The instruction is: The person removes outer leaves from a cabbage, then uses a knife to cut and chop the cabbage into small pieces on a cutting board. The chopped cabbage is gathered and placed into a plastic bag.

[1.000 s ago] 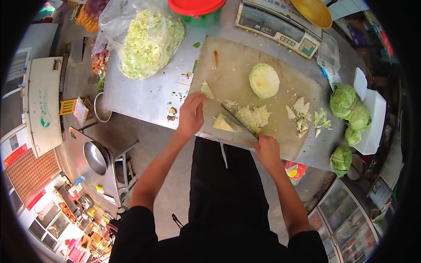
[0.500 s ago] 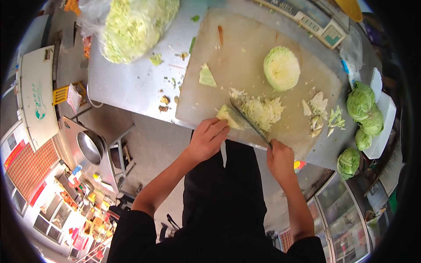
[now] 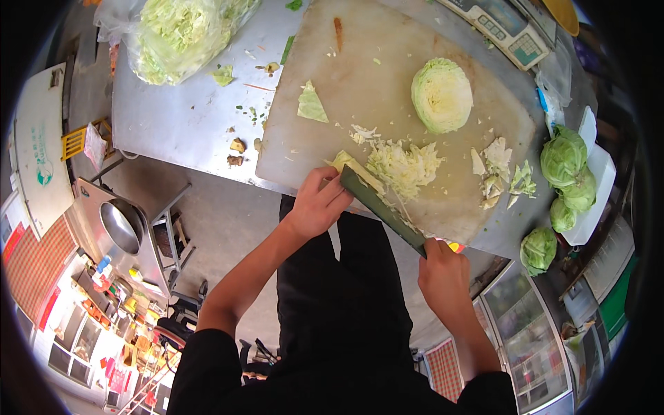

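My right hand (image 3: 443, 271) is wrapped round the handle of a knife (image 3: 380, 209) with a broad blade. The blade slants up and left, its far end beside the fingers of my left hand (image 3: 318, 205). Bent fingers of that hand press on a piece of cabbage (image 3: 344, 160) at the near edge of the cutting board (image 3: 360, 76); the blade partly hides the piece. Just right of it lies a heap of shredded cabbage (image 3: 404, 168). A cut cabbage half (image 3: 443, 95) rests farther back, cut face up. A single leaf piece (image 3: 312, 104) lies toward the left.
A clear plastic bag of shredded cabbage (image 3: 181, 38) sits at the far left of the metal table (image 3: 180, 131). A scale (image 3: 508, 31) stands at the far right. Several whole cabbages (image 3: 568, 162) are by a white foam tray (image 3: 596, 187) on the right. Scraps (image 3: 496, 166) lie nearby.
The knife has moved nearer to me and left, its blade now tilted with the broad side showing. My left hand still presses the cabbage piece. The whole view has shifted slightly.
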A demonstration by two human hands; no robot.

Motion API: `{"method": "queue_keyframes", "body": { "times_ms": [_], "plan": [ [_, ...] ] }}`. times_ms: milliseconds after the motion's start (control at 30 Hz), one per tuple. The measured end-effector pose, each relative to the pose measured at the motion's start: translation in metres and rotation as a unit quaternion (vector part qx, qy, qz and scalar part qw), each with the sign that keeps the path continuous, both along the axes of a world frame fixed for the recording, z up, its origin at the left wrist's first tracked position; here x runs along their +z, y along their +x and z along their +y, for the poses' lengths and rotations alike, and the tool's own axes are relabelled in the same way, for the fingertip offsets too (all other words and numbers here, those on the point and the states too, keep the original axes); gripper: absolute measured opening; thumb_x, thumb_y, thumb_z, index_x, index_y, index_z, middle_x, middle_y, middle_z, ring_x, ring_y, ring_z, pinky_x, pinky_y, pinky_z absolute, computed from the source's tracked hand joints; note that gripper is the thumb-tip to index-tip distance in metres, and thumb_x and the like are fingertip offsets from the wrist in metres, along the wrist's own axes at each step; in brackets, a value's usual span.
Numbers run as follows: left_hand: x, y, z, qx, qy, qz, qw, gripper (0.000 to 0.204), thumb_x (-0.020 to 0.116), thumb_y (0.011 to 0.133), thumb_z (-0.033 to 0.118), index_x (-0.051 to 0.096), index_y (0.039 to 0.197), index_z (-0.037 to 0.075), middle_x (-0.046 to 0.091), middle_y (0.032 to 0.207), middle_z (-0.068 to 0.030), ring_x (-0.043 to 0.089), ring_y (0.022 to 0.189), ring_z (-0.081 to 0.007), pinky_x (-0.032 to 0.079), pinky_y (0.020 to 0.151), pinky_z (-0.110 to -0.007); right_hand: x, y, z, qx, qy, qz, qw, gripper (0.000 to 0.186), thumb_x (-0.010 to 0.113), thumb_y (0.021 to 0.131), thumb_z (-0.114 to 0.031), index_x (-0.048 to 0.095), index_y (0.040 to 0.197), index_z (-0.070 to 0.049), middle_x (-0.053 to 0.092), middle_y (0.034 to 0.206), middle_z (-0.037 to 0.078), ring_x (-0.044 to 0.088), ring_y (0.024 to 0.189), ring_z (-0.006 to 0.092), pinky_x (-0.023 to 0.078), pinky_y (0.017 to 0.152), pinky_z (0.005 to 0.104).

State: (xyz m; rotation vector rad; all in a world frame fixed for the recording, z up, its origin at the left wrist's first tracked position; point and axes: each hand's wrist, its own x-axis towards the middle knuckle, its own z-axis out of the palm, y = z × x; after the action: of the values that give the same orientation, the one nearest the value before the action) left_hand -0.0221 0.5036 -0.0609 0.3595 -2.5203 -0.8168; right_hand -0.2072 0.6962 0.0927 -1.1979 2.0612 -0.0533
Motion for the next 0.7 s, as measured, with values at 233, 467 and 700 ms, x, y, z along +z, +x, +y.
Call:
{"method": "queue_keyframes", "body": {
  "times_ms": [233, 467, 700],
  "plan": [
    [0.003, -0.001, 0.002, 0.018, -0.002, -0.012, 1.000, 0.031, 0.070, 0.067, 0.001, 0.072, 0.098, 0.003, 0.067, 0.110, -0.0066, 0.060, 0.101, -0.0306, 0.057, 0.078, -0.036, -0.081, 0.010, -0.041, 0.014, -0.057, 0.011, 0.998, 0.013, 0.066, 0.081, 0.002, 0.055, 0.087, -0.001, 0.063, 0.080, 0.019, 0.066, 0.062, 0.0419, 0.054, 0.056, 0.0488],
    [-0.001, 0.005, 0.002, -0.004, 0.003, -0.009, 1.000, 0.034, 0.069, 0.067, 0.001, 0.071, 0.101, 0.002, 0.066, 0.113, -0.0074, 0.059, 0.102, -0.0312, 0.057, 0.081, -0.036, -0.012, -0.003, -0.024, 0.012, 0.003, 0.003, 1.000, 0.012, 0.065, 0.081, 0.002, 0.057, 0.090, -0.001, 0.064, 0.077, 0.019, 0.067, 0.066, 0.0424, 0.054, 0.059, 0.0505],
    [0.002, 0.000, 0.002, 0.009, 0.007, -0.012, 1.000, 0.032, 0.069, 0.068, 0.000, 0.071, 0.100, 0.002, 0.067, 0.113, -0.0082, 0.059, 0.102, -0.0318, 0.057, 0.079, -0.037, -0.067, 0.008, -0.057, 0.021, -0.035, 0.001, 0.999, 0.013, 0.064, 0.080, 0.002, 0.059, 0.091, -0.001, 0.065, 0.079, 0.020, 0.067, 0.068, 0.0421, 0.055, 0.061, 0.0502]
  ]
}}
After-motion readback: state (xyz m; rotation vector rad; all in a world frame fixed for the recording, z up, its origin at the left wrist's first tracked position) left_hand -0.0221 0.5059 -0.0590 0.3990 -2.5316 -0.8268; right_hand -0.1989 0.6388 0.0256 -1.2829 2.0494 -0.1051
